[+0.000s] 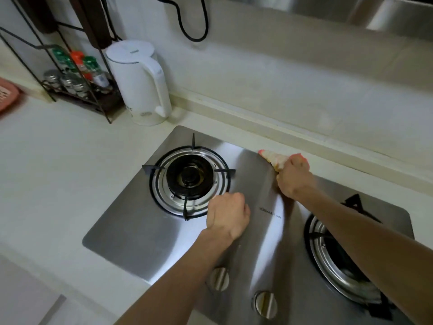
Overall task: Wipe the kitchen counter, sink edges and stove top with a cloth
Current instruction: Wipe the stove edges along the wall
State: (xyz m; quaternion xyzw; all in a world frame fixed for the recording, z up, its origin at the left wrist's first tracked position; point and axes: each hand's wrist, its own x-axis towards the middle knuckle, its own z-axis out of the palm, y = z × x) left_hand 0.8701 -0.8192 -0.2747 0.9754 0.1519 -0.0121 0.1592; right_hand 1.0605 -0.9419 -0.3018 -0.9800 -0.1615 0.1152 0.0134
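The fingers of the right hand (293, 178) are curled around a bunched cloth (273, 159), pale yellow with a pink-red edge; the cloth protrudes from the fist toward the left and lies at the rear edge of the stove top (140, 231), where the steel plate meets the surface (58, 160). The fingers of the left hand (228, 215) are curled into a fist that holds nothing visible; the fist rests on the steel just beside the left burner (189, 178), apparently as a brace.

Step in hand, as judged: wiping of the stove top, at the rear strip between the two burners. The next move calls for a stroke of the cloth across the flat steel, with the cloth routed around the pan supports and not over them, since their prongs can snag soft fabric. The left hand must clear the path first.

Materials and shapes:
- The stove top is a brushed stainless plate with rounded corners; it is smooth and reflective, so streaks are likely to show.
- The left burner has a round black cap, concentric steel rings and a black four-prong support.
- The right burner (339, 266) is partly covered by the right forearm.
- Two round metal knobs (219, 279) sit at the front edge.
- The surface is a pale, matt slab with a raised back ledge.
- A white plastic kettle (140, 83) and a wire spice rack (77, 83) stand to the left, well apart from the cloth.
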